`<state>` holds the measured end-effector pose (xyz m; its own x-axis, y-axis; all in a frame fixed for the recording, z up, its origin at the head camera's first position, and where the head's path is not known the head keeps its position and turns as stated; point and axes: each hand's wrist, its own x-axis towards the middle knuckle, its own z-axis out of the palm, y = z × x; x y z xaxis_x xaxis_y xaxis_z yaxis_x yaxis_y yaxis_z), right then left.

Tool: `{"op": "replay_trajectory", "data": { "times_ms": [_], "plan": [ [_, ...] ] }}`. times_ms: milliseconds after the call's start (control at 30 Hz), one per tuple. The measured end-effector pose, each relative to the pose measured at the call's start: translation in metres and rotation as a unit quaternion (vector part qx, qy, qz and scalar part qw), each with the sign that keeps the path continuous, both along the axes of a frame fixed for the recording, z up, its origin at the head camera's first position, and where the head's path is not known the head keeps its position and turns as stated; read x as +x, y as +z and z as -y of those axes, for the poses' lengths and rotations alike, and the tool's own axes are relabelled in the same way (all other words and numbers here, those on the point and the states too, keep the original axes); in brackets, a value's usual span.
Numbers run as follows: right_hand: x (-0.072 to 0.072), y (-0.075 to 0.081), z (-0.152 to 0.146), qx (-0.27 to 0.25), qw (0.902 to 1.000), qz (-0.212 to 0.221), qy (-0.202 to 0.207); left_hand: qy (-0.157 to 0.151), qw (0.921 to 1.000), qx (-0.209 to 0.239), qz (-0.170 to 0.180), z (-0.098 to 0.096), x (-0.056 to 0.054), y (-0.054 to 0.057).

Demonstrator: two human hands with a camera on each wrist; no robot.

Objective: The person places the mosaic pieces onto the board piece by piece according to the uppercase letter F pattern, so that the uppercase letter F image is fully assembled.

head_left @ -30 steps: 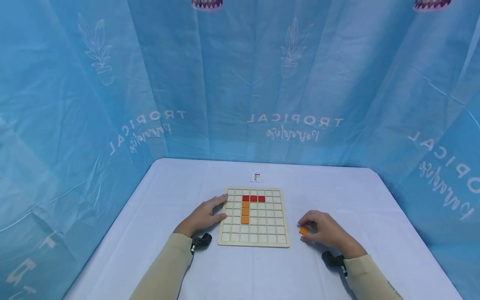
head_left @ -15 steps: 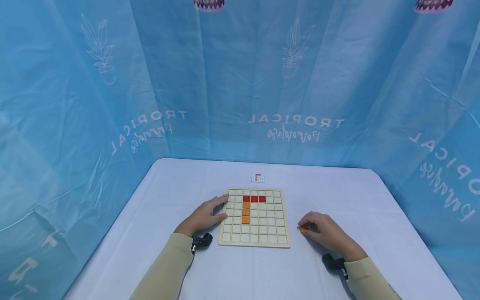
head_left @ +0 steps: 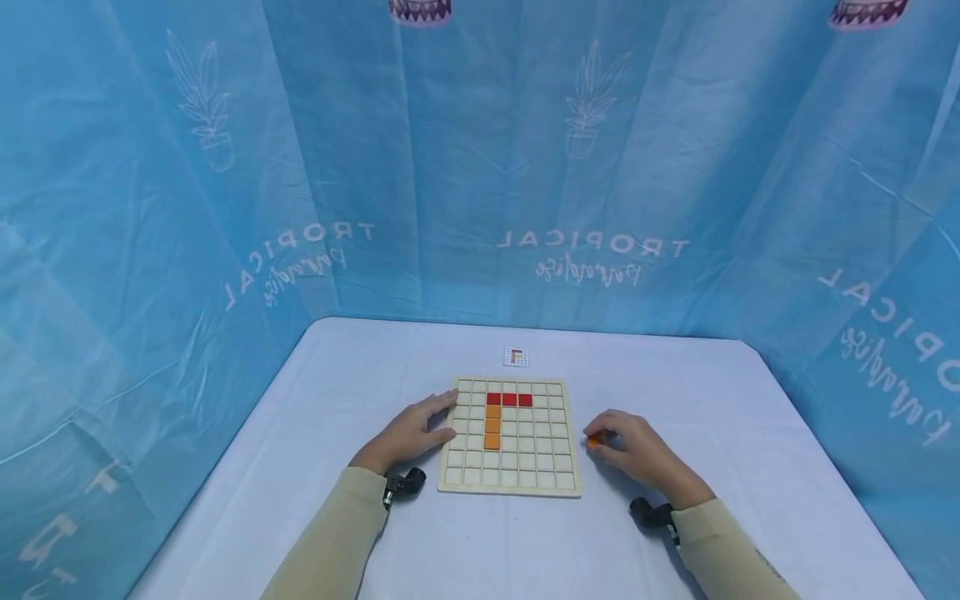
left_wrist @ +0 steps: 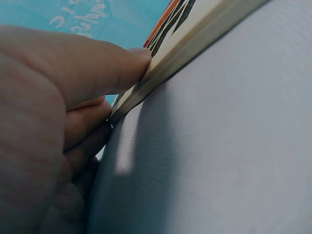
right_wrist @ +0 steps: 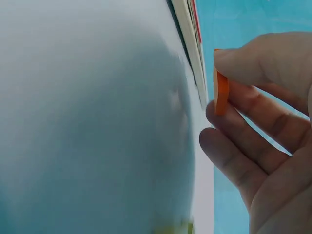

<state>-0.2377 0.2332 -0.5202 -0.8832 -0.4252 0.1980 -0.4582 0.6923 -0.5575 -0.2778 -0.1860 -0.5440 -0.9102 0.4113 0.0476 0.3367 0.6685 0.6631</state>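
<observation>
1. Orange tile [head_left: 595, 441] is pinched in fingertips of right hand [head_left: 637, 454], just right of wooden grid board [head_left: 510, 487], near its right edge & approx level w/ the middle rows. Tile looks lifted off white table [head_left: 337, 375], not touching board.
2. Left hand [head_left: 408, 433] lies on table at board's left edge, fingers fairly straight, tips against the frame; grasps nothing.
3. Right wrist view: tile [right_wrist: 222, 92] seen edge-on, thumb [right_wrist: 248, 63] on top, finger [right_wrist: 253, 114] under it, clear of the cloth; board's edge [right_wrist: 192, 48] lies just beyond. Head view can't show that grip detail.
4. Left wrist view: thumb [left_wrist: 107, 66] presses board's side wall [left_wrist: 195, 46], other fingers tucked at its corner. Head view shows only contact.
5. Board cells, head view only: three red tiles [head_left: 509, 399] in a row in second row from top; three orange tiles [head_left: 492, 426] in a column under leftmost red. Other cells bare wood.
6. Small pattern card [head_left: 515, 357] lies behind board, apart from it.
</observation>
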Motion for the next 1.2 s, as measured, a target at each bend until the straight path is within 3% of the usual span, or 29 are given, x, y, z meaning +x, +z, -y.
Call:
{"op": "replay_trajectory", "data": {
  "times_ms": [200,500,1000,1200],
  "plan": [
    [-0.011,0.008,0.024,-0.016,0.9998,-0.007,0.009,0.003,1.0000,-0.002,0.001,-0.001,0.000,0.001],
    [-0.025,0.017,0.065,0.002,0.9977,-0.009,0.067,0.001,1.0000,-0.004,-0.001,-0.001,-0.002,0.002],
    [-0.011,0.021,0.138,0.033,0.9860,-0.008,0.163,0.000,0.9999,-0.010,0.001,-0.001,0.000,0.004],
    [-0.005,0.013,0.154,0.070,0.9845,-0.009,0.161,-0.006,1.0000,-0.003,0.006,0.002,0.000,0.003]
  ]
}}
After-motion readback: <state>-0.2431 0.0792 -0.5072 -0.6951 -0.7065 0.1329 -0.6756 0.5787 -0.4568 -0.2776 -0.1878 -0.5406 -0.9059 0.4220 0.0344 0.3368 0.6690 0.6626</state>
